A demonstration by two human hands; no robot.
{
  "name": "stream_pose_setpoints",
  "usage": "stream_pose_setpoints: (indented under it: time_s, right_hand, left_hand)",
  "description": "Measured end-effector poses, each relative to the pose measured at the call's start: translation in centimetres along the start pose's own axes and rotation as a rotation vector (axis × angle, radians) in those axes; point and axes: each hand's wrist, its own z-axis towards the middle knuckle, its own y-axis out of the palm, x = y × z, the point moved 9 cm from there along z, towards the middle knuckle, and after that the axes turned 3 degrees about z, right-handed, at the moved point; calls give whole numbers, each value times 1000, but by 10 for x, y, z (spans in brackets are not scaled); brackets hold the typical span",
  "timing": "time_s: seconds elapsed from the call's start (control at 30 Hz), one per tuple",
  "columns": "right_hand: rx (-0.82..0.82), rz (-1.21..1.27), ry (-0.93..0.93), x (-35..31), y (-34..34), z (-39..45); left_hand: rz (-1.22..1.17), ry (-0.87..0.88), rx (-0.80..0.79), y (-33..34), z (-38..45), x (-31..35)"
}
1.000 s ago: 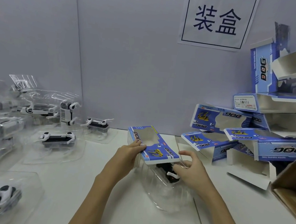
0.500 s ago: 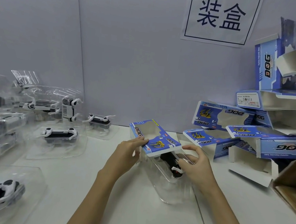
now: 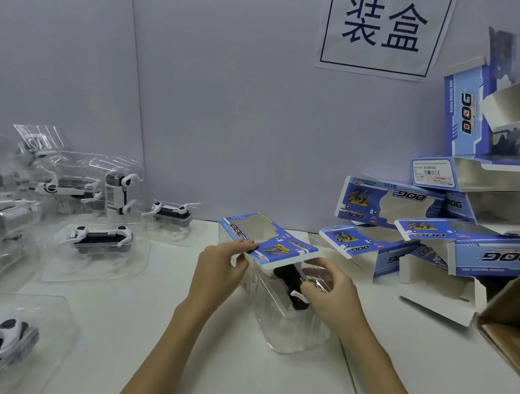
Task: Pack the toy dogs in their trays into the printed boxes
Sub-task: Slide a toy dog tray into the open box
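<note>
Change: toy dog [image 3: 291, 284] in clear tray [image 3: 291, 323] sits deeper under printed box [image 3: 267, 242] than before.
Left hand [image 3: 220, 269]: grips the box's near-left edge.
Right hand [image 3: 332, 291]: grips the tray's right side.
Tray position: between both hands, far end inside the box.

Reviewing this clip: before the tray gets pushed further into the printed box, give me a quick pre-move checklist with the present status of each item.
1. Left hand grips the printed box at its open end: ok.
2. Right hand holds the clear tray: ok.
3. Toy dog seated in the tray: ok.
4. Tray's leading end under the box's mouth: ok; how deep it sits, cannot tell.
5. Far end of the box closed: cannot tell.
6. Tray fully inside the box: not ok; most of it sticks out.
</note>
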Motion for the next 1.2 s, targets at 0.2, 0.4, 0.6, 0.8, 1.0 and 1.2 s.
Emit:
stream_pose_setpoints:
  time_s: [0.2, 0.4, 0.6, 0.8, 1.0, 1.2]
  right_hand:
    - [-32, -65, 0, 2, -2, 2]
    - [11, -93, 25, 3, -6, 9]
    - [-117, 73, 74, 12, 5, 13]
    - [-71, 158, 50, 15, 6, 18]
    - [-67, 458, 211, 41, 5, 17]
    - [501, 276, 265, 37, -19, 3]
  left_hand:
    - [-24, -15, -27, 3, 2, -3]
    - [-1, 64, -114, 20, 1, 8]
    - [-209, -28, -175, 26, 0, 4]
    - [-150, -130, -700, 64, -35, -9]
    - [-205, -116, -630, 77, -34, -6]
    - [-212, -79, -457, 58, -19, -1]
